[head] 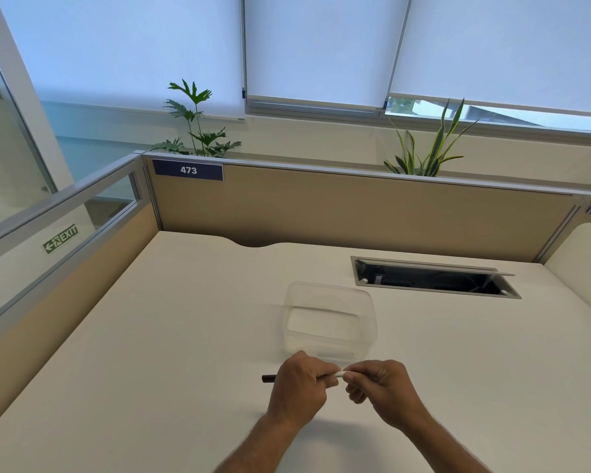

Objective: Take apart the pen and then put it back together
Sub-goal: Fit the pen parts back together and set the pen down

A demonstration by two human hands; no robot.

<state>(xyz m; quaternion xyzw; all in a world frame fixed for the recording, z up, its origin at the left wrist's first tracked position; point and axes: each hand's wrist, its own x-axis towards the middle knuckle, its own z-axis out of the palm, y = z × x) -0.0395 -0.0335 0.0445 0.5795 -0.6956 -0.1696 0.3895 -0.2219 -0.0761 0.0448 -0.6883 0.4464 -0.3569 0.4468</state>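
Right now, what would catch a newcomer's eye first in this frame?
Two hands meet low in the middle of the desk: the left hand and the right hand both grip a pen, whose dark end pokes out to the left. Just beyond them sits a clear plastic box, apparently empty.

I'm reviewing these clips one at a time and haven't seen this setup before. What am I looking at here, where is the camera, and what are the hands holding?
There is no machine here: a person works with bare hands, and the single wide-angle picture comes from a camera worn on their head, looking forward and down. The left hand and right hand together grip a pen just above a pale desk; its white middle shows between them and a black end sticks out to the left. Whether it has begun to come apart cannot be told. Just behind the hands stands a clear plastic container that looks empty. Farther back right is an open cable hatch in the desk.
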